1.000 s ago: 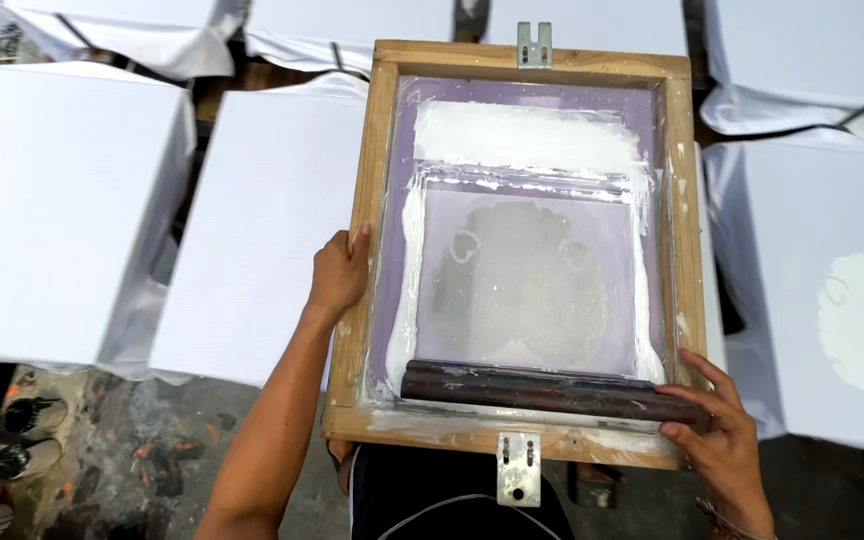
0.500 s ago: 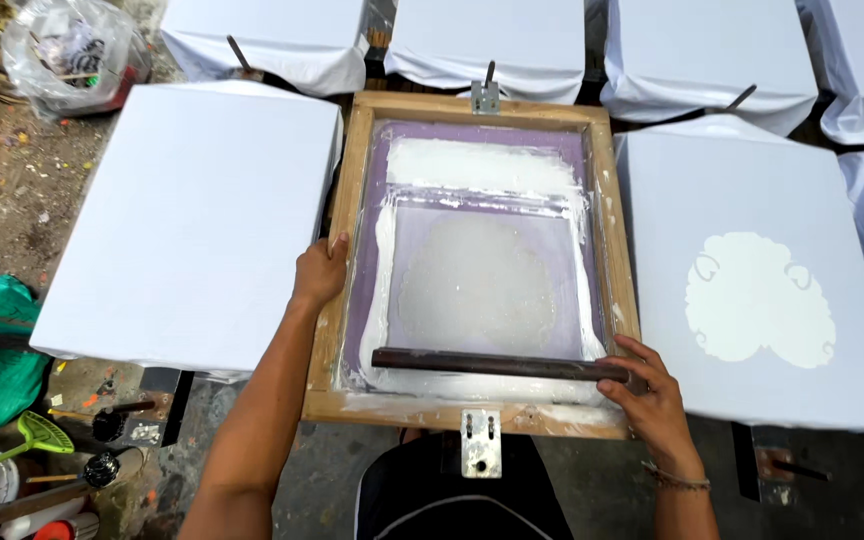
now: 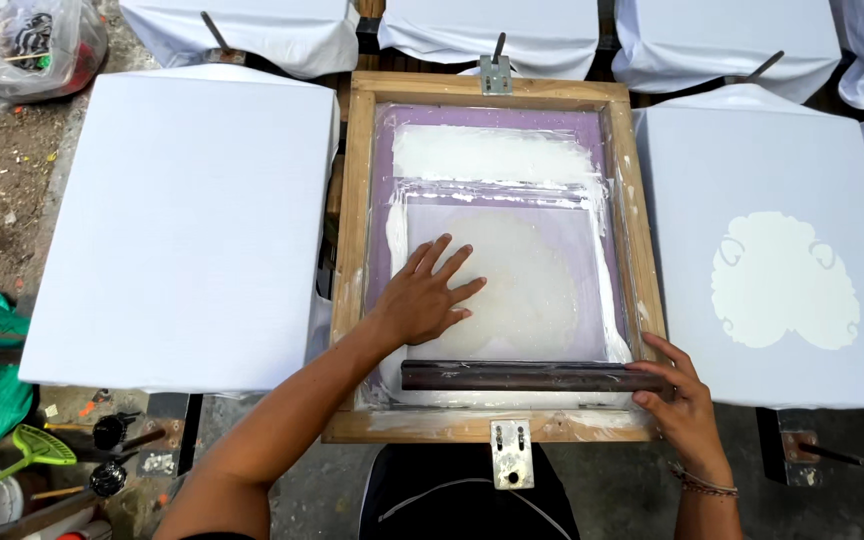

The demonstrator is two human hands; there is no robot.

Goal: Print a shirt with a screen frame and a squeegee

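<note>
On the left a white shirt (image 3: 182, 220) lies smooth on its board. The left hand (image 3: 427, 295) rests flat, fingers spread wide, on the wet purple mesh of the wooden screen frame (image 3: 352, 250); it should press evenly. The right hand (image 3: 682, 400) curls around the dark squeegee (image 3: 522, 376) at the frame's near edge, beside a printed shirt (image 3: 782, 280).

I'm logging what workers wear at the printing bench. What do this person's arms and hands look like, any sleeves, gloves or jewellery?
Both forearms are bare, with no sleeves or gloves showing. The left hand has no rings or bands. The right hand has a thin beaded bracelet at the wrist.
</note>
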